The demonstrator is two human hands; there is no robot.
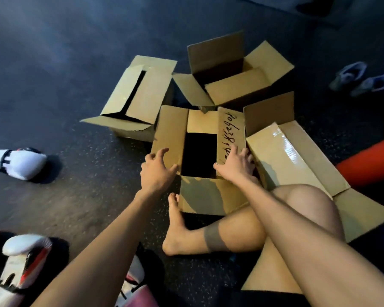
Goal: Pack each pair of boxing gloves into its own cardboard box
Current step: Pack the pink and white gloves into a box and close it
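A cardboard box (208,196) stands on the floor in front of me, its side flaps folded partly in around a dark opening. My left hand (157,169) rests with spread fingers on the left flap (170,134). My right hand (235,165) presses on the right flap (231,129), which bears handwriting. Neither hand holds anything. A white boxing glove (18,163) lies on the floor at far left. Another white glove with red and black marks (20,264) lies at bottom left, and part of a further glove (133,282) shows under my left forearm.
Several other cardboard boxes surround it: one part-closed at the left (133,96), one open behind (237,85), one taped and tilted at the right (297,158). My bare foot (177,227) and knee (306,202) lie against the front box. Shoes (364,79) sit at far right, a red pad (372,160) beside them.
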